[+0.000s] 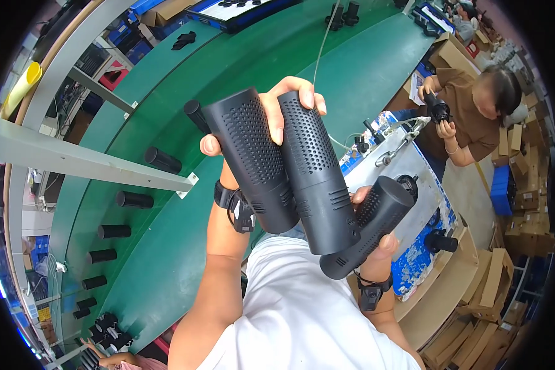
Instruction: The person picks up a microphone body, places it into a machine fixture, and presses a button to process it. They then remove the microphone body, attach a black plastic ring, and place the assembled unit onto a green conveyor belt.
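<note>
My left hand (273, 116) is wrapped round two black perforated cylindrical housings, a left one (251, 154) and a right one (316, 166), side by side and tilted, with their perforated ends away from me. In my right hand (385, 245) is another black perforated housing (369, 228), lying slantwise. Its lower end overlaps the bottom of the right one in the left hand; whether they touch I cannot tell. A dark round part (407, 181) shows behind its upper end, and I cannot make out whether my right hand holds that too.
A green conveyor (228, 74) curves past on the left, carrying a row of black cylinders (134, 199). A grey metal bar (92, 161) crosses over it. At the right stand a white worktable (407, 163) with fittings, a person (462, 111) holding a black part, and cardboard boxes (536, 216).
</note>
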Demonstrator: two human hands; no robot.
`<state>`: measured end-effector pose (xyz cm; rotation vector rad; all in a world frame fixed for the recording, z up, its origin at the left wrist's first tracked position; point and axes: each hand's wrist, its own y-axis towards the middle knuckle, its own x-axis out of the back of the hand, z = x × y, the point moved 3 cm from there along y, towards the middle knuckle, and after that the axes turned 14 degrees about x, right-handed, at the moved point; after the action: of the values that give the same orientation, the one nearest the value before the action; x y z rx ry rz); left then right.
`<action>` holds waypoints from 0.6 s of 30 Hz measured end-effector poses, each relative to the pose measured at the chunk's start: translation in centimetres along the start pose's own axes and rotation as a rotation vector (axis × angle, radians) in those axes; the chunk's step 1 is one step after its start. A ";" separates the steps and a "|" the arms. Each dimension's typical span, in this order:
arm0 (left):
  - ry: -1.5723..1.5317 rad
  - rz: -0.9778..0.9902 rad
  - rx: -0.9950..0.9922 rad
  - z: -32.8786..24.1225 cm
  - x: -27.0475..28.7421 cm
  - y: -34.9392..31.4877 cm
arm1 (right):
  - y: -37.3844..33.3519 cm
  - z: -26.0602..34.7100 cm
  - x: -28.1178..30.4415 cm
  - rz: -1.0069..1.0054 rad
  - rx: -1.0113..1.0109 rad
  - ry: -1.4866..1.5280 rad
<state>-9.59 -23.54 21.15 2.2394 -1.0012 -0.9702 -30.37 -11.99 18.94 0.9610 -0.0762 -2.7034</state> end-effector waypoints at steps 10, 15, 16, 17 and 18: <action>0.047 -0.166 0.071 0.0 -0.6 -0.5 | -0.7 -3.2 1.5 -0.105 0.186 -0.041; 0.278 -0.367 0.313 -1.3 -1.6 -0.4 | -0.7 -2.9 2.7 -0.188 0.131 -0.030; 0.277 -0.425 0.349 -1.6 -2.2 -0.5 | -0.6 -2.7 2.4 -0.193 0.134 -0.040; 0.265 -0.439 0.350 -1.7 -2.3 -0.6 | -0.4 -2.5 2.3 -0.237 0.183 -0.107; 0.253 -0.453 0.350 -1.7 -2.4 -0.7 | -0.3 -2.2 2.3 -0.281 0.231 -0.174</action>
<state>-9.13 -21.01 22.73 2.8765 -0.5957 -0.6913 -30.77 -12.19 15.73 0.8482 -0.3163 -3.0879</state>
